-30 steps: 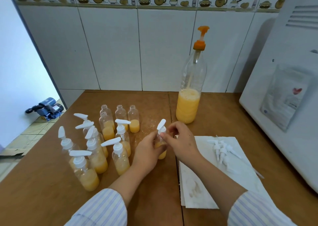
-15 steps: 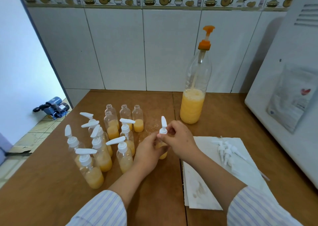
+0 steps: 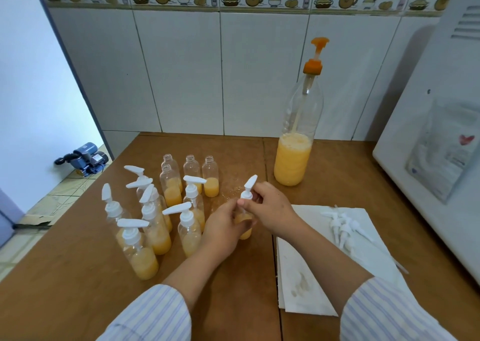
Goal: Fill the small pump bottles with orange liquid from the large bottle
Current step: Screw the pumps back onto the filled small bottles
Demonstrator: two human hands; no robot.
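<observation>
Lg bottle (image 3: 294, 159) ~1/3 orange; capped sm bottles (image 3: 145, 260) part-filled.

One head-worn wide view looks forward and down, near over the wooden table (image 3: 78, 275).

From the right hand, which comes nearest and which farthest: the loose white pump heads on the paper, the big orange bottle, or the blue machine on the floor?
Measured from the right hand in the head view:
1. Loose pump heads: on the paper, just to its right.
2. Large bottle: behind the hand, near the wall.
3. Blue machine: far left, down on the floor.
</observation>
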